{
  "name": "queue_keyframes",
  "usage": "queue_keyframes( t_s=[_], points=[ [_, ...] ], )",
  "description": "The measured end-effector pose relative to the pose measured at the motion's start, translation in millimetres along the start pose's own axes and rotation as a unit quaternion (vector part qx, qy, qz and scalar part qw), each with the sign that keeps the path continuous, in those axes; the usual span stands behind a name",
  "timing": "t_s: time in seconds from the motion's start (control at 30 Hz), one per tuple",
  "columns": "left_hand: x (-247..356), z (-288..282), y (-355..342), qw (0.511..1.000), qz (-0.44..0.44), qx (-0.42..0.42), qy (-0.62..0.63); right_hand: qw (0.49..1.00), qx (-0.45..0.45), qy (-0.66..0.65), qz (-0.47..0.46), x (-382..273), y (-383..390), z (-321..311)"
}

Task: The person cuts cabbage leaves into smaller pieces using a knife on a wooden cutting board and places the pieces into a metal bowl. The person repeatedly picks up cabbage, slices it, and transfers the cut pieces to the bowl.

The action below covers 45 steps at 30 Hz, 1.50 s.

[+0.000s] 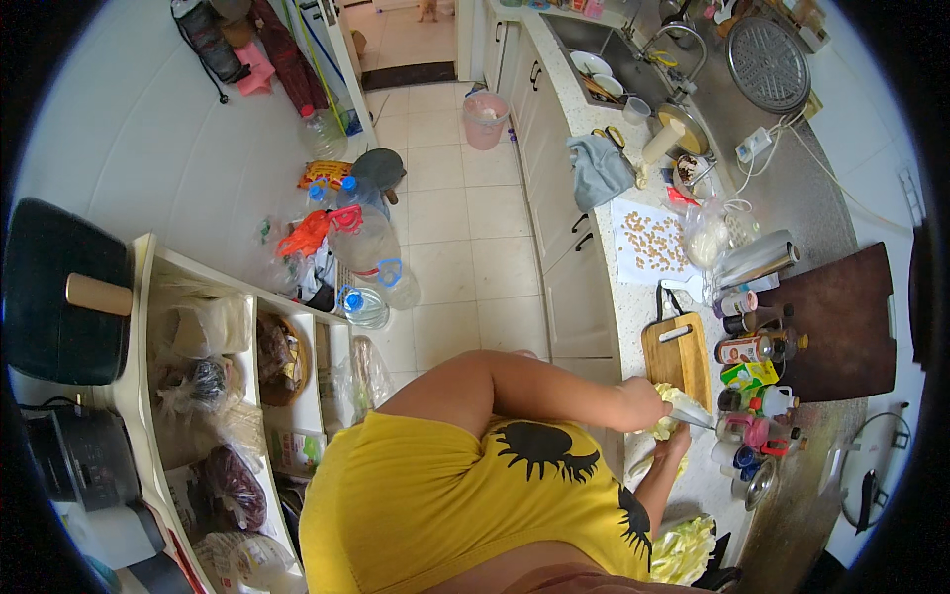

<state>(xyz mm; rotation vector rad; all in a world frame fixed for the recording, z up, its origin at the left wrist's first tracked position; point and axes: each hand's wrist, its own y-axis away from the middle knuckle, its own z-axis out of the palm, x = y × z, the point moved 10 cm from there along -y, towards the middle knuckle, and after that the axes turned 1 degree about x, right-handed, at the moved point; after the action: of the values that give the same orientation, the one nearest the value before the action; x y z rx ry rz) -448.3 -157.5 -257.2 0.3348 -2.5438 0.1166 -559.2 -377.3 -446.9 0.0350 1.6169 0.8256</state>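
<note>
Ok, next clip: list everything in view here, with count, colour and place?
cabbage leaf: one, pale green, at the chopping board's near end
knife: one, silver, against the leaf
chopping board: one, wooden, on the counter
cabbage pile: one, pale green, counter's near end
condiment bottles: several, mixed colours, behind the board
sink: one, steel, far end, dishes inside
bin: one, pink, on the floor
water jugs: several, clear, by the wall
shelf: one, white, holding bagged goods
hands: left hand on the leaf, right hand at the knife
</note>
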Motion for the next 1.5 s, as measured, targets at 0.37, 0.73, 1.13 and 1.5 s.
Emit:
queue_keyframes(
  t_s=[0.37, 0.73, 1.13, 1.5],
  points=[
    [0.3, -3.3, 16.9, 1.0, -0.003, 0.01, -0.022, 0.998, 0.024, -0.018, -0.05, -15.3, 32.0, 20.4],
    [-15.2, -26.5, -72.2, 0.993, 0.073, -0.081, -0.047, 0.984, 0.14, -0.089, -0.067, -12.3, -29.6, -14.0],
    [-28.2, -13.6, -183.9, 0.956, 0.159, -0.224, -0.102, 0.938, 0.31, -0.153, 0.013, -15.9, -24.8, -17.8],
    [-31.2, 1.0, -220.9, 0.907, 0.211, -0.318, -0.176, 0.879, 0.323, -0.347, 0.055, 7.0, -26.4, 11.4]
  ],
)
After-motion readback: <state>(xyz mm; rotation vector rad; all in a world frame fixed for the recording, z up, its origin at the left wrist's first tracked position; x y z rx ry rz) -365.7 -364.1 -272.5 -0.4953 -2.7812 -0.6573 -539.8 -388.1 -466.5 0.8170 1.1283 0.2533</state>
